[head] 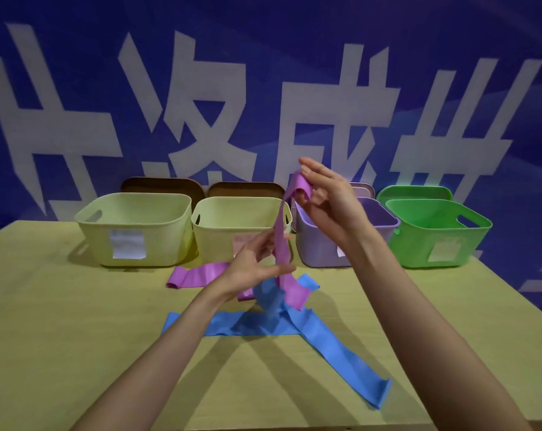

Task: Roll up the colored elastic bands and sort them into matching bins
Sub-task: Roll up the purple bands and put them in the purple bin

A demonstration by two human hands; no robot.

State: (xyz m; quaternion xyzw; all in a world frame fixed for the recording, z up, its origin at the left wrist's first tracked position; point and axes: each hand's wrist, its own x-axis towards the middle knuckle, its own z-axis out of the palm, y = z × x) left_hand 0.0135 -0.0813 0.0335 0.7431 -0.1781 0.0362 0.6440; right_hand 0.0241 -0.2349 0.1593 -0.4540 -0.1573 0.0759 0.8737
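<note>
**Purple band (281, 244): lifted for rolling, one blue band waiting**

Item 1, purple band. You hold it hanging above the table (61, 306). Your right hand (325, 197) is raised in front of the purple bin (322, 247), with the band's upper end draped over its fingers, which look mostly straight and only loosely bent. Your left hand (257, 265) sits lower and pinches the strip between thumb and fingers. The tail trails down onto the blue band (294, 321). My reading: the high-low hold keeps the strip straight and untwisted, so a roll can start from the top end.

Item 2, second purple piece (195, 276). Lies flat just before the yellow bins; whether it is the same band's far end or a separate one, I cannot tell, since your left hand hides the join.

Item 3, blue band. Flat on the table, crossed over itself, one end toward you. Not yet rolled.

Item 4, bins. Two yellow bins (139, 231), purple bin and green bin (440, 237) stand in a row at the back, openings up, each with a label on its front. No blue bin is in view.

Status, as a judgement: early in the task; no finished roll is visible in any bin.
</note>
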